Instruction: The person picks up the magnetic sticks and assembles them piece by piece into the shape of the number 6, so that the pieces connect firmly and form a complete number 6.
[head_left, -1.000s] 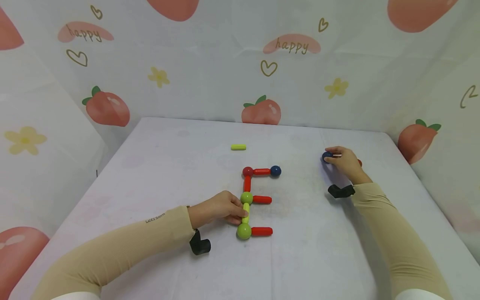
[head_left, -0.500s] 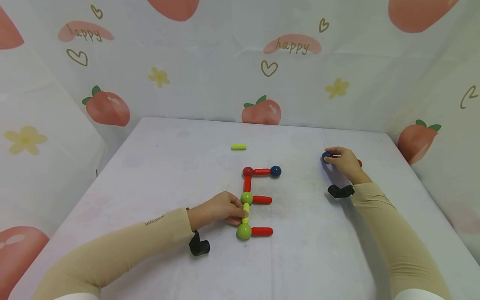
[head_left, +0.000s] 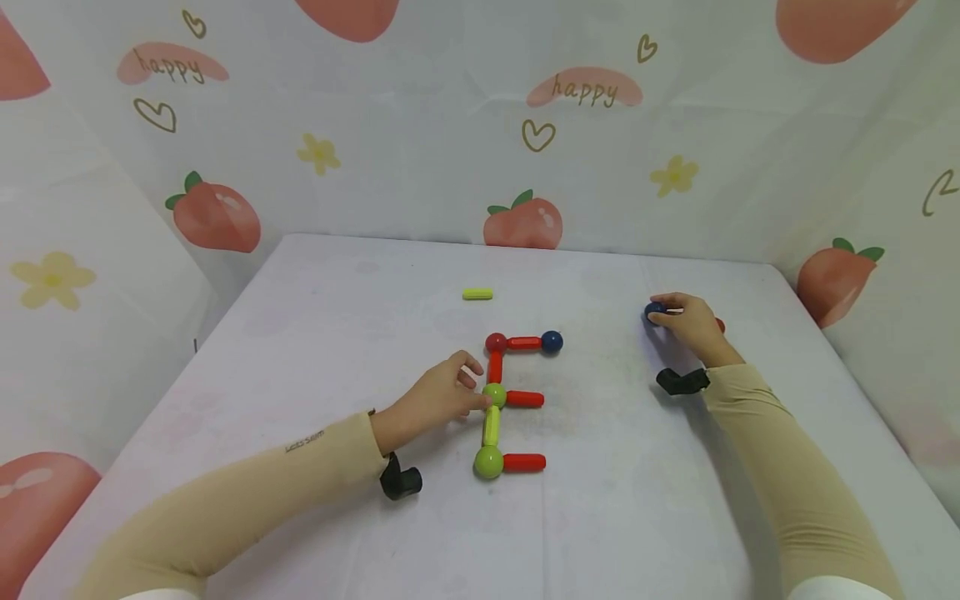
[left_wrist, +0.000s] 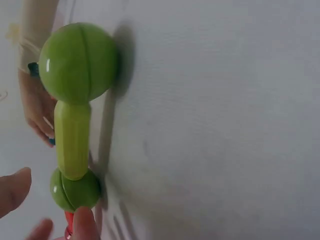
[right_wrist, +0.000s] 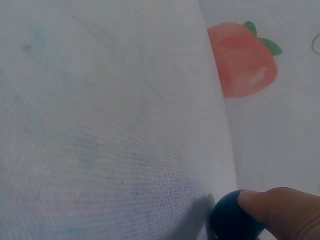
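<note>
On the table lies an E-like figure of toy rods and balls. A yellow-green rod joins the middle green ball to the near green ball. My left hand is beside the middle ball, its fingers and thumb spread apart; in the left wrist view a fingertip overlaps that ball's edge. Over at the right, my right hand pinches a dark blue ball, and the right wrist view shows the thumb on it. A red piece peeks out behind that hand.
Red rods point right from both green balls. The figure's far end has a red ball, a red rod and a blue ball. A loose yellow-green rod lies farther back, before the printed cloth backdrop.
My left hand has let go of the yellow-green rod and moved up and away to the middle green ball, its fingers spreading. The right hand keeps still with the blue ball.
</note>
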